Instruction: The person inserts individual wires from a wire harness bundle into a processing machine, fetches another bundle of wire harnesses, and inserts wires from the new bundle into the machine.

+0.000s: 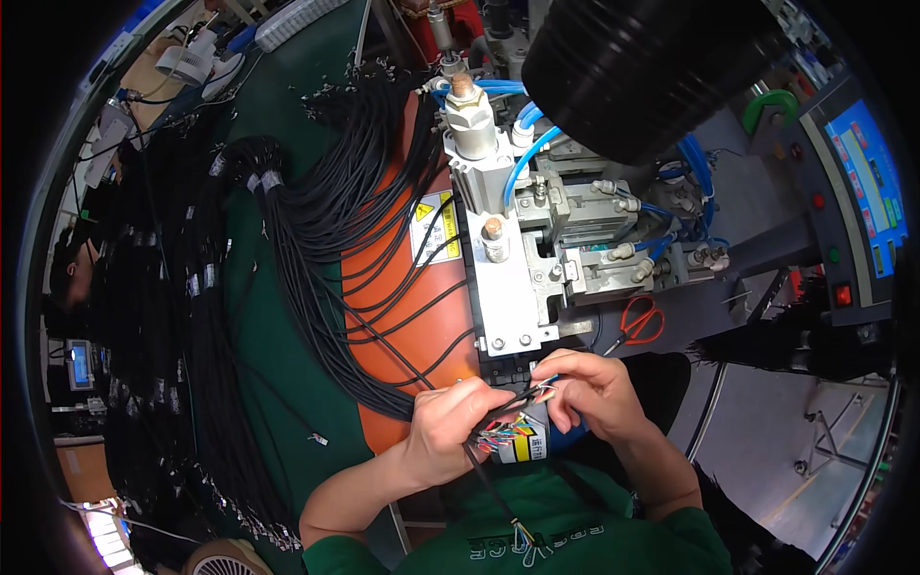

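Black cable [484, 460] sat low centre of frame, jacket stripped at the end, coloured inner wires [503, 433] fanned out between both hands. Cable ran down past the wrist toward the person's green shirt, where a second stripped end [522, 534] showed near the bottom edge.

Left hand [450, 422]: forearm up from lower left, fingers curled over the cable just behind the fanned wires, grip closed on it. Right hand [589, 388]: forearm up from lower right, wrist bent inward, thumb and fingertips pinched tight on the wire ends. Both hands just below the front edge of the grey metal press fixture [508, 287], close to it; contact unclear.

Labels: yellow-and-white rectangular label [525, 447] on a cylinder directly under the hands, partly covered. Yellow-and-white warning sticker with black triangle [433, 228] on the orange panel [402, 316], left of the fixture, centre frame.

Outward: bundles of black cables [316, 211] draped over the orange panel and green surface [278, 355], left half of frame. Blue air hoses [522, 158] on the fixture, upper centre. Red-handled scissors [640, 321] right of the fixture. Control panel with blue screen [867, 182] far right, with coloured buttons below and beside it.
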A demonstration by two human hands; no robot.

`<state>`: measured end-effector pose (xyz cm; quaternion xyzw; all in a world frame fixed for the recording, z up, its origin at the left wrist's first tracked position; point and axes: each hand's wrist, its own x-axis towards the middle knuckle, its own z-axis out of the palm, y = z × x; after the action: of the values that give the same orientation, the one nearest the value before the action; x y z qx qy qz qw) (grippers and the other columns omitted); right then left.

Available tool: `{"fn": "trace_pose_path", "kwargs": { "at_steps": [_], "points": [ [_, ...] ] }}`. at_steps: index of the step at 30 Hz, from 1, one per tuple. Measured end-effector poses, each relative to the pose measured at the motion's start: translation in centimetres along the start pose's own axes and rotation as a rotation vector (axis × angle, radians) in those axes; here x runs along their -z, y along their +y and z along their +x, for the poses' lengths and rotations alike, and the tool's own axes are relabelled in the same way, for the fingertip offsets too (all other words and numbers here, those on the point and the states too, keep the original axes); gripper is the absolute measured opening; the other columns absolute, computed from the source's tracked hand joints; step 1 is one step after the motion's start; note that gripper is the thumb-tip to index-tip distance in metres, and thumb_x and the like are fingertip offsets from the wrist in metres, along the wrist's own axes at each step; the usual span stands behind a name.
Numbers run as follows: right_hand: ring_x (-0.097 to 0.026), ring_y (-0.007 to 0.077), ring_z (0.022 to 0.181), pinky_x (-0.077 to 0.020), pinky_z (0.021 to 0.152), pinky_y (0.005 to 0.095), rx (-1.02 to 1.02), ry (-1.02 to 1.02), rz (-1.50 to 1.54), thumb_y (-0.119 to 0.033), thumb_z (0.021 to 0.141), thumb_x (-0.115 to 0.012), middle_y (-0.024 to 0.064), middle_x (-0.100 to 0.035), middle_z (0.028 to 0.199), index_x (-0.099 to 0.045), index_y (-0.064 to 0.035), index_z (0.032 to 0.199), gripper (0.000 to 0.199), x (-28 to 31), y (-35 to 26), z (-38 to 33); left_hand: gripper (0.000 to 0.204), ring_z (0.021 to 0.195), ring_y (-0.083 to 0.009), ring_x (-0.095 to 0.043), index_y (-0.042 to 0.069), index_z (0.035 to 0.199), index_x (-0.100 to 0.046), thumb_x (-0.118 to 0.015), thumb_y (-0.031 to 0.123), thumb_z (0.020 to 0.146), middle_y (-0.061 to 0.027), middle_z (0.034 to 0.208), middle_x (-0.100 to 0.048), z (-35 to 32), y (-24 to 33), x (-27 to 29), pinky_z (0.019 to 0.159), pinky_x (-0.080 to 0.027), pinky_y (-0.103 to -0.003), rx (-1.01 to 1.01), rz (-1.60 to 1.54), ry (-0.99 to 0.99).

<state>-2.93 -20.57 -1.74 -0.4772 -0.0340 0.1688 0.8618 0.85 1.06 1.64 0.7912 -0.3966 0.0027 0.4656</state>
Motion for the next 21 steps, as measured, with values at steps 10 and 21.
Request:
{"fn": "trace_pose_path", "kwargs": {
  "at_steps": [10,21],
  "points": [
    [-0.062,0.0196,0.076,-0.0508,0.063,0.0287,0.401,0.17,-0.622,0.004,0.085,-0.06,0.0157,-0.058,0.108,-0.06,0.0013,0.109,0.025,-1.4,1.6,-0.4,0.034,0.056,-0.0268,-0.059,0.0,0.094,-0.06,-0.072,0.008,0.064,-0.0082,0.069,-0.054,0.7,0.4,-1.7,0.05,-0.046,-0.036,-0.029,0.212,-0.08],
    [-0.063,0.0122,0.078,-0.0487,0.063,0.0218,0.006,0.016,0.075,-0.006,0.092,-0.058,0.0097,-0.063,0.099,-0.065,0.0044,0.11,0.021,0.8,1.2,0.1,0.033,0.058,-0.0284,-0.059,0.001,0.087,-0.056,-0.073,0.01,0.06,-0.0097,0.069,-0.053,0.5,-0.2,-1.9,0.051,-0.045,-0.037,0.034,0.12,-0.091]
  ]
}}
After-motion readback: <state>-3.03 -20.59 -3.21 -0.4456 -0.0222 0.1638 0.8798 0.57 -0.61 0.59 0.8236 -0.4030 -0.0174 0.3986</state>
